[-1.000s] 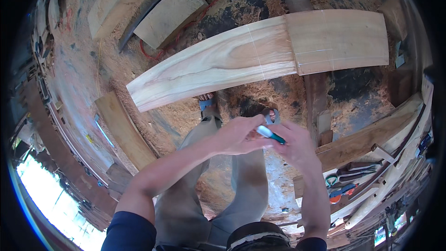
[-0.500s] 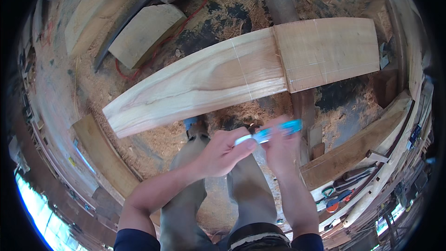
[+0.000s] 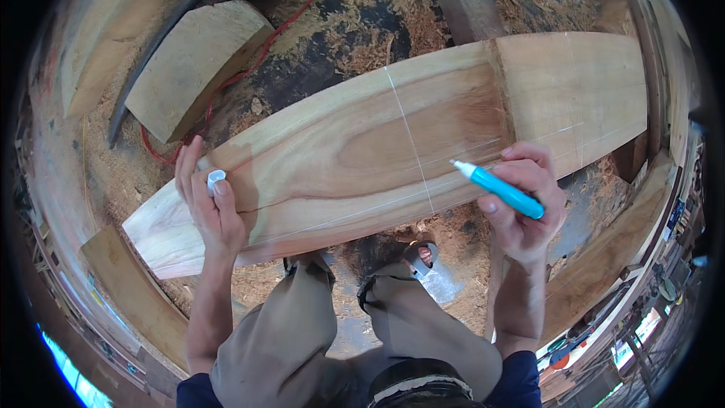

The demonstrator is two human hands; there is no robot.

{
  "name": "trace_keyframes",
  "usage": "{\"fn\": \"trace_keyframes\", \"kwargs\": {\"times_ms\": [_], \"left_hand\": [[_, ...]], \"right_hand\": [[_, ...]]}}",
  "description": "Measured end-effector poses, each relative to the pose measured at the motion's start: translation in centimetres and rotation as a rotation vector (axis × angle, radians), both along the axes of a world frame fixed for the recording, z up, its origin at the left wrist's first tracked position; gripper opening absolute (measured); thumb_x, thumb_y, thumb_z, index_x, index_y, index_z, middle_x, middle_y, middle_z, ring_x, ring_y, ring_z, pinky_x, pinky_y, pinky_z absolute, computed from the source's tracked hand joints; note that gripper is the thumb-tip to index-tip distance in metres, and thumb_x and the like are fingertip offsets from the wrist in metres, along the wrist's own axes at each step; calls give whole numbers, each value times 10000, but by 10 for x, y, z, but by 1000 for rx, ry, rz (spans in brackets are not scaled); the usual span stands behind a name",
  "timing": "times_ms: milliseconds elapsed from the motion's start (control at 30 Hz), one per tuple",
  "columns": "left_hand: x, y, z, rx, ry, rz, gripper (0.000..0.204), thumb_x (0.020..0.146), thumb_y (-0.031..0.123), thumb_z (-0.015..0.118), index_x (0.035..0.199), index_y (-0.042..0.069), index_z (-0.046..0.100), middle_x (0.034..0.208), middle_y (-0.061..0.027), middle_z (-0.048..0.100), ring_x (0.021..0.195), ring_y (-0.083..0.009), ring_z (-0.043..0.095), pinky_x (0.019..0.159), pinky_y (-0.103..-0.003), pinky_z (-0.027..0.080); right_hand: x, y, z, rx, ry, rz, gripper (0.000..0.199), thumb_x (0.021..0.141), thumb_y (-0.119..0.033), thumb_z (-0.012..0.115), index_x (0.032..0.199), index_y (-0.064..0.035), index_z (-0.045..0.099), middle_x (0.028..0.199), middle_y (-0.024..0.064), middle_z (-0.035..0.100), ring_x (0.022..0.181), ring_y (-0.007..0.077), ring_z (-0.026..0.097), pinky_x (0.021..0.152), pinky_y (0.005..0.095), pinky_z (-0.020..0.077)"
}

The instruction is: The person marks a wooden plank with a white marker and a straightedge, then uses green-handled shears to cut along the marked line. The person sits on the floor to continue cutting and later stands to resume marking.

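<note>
In front of me lies a long curved wooden plank (image 3: 340, 143), lighter toward its left end and crossed by thin white lines. A separate-looking paler section (image 3: 574, 91) forms its right end, past a raised seam. My right hand (image 3: 529, 196) grips a turquoise marker pen (image 3: 504, 190), its uncapped tip pointing left just above the plank near a white cross line. Over the plank's left part, my left hand (image 3: 211, 200) holds the white pen cap (image 3: 216, 178) between thumb and fingers.
Beyond the plank are a cut timber block (image 3: 198, 68), a red cord (image 3: 283, 26) and a dark curved strip (image 3: 147, 60). A wooden beam (image 3: 468, 4) reaches under the plank's far edge. Another curved timber (image 3: 136, 295) rests at left. Wood shavings cover the floor.
The cap has come off the marker. My hands have moved apart, the left one with the cap, the right with the pen, and I am bent closer over the plank.
</note>
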State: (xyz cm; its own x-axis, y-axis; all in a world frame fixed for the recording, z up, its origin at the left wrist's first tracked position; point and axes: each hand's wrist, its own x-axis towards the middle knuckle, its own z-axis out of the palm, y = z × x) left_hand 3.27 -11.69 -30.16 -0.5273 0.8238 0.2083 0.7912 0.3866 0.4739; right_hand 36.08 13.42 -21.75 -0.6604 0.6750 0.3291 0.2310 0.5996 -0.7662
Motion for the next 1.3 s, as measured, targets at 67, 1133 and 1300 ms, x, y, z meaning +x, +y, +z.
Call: {"fn": "trace_keyframes", "kwargs": {"times_ms": [67, 1133, 1300], "left_hand": [[3, 1, 4, -23, -12, 7, 359, 1108, 294, 420, 1058, -20, 587, 1545, -239, 480, 1447, -444, 387, 1211, -550, 261], [8, 12, 10, 22, -216, 122, 384, 1119, 327, 436, 992, -3, 587, 1430, -222, 587, 1291, -387, 511, 1144, -487, 325], [7, 12, 10, 25, -196, 110, 386, 1120, 334, 434, 1013, -5, 585, 1432, -219, 587, 1302, -388, 507, 1152, -486, 320]], "right_hand": [[2, 9, 9, 63, -130, 106, 289, 747, -147, 912, 985, -72, 766, 831, 38, 740, 831, 228, 642, 779, 360, 504], [-14, 9, -4, 226, -321, 208, 210, 759, -220, 914, 902, -161, 772, 826, -30, 761, 809, 161, 703, 1007, 434, 486], [-14, 9, -3, 268, -340, 196, 202, 758, -222, 914, 902, -172, 781, 813, -42, 753, 802, 153, 691, 1047, 443, 446]]}}
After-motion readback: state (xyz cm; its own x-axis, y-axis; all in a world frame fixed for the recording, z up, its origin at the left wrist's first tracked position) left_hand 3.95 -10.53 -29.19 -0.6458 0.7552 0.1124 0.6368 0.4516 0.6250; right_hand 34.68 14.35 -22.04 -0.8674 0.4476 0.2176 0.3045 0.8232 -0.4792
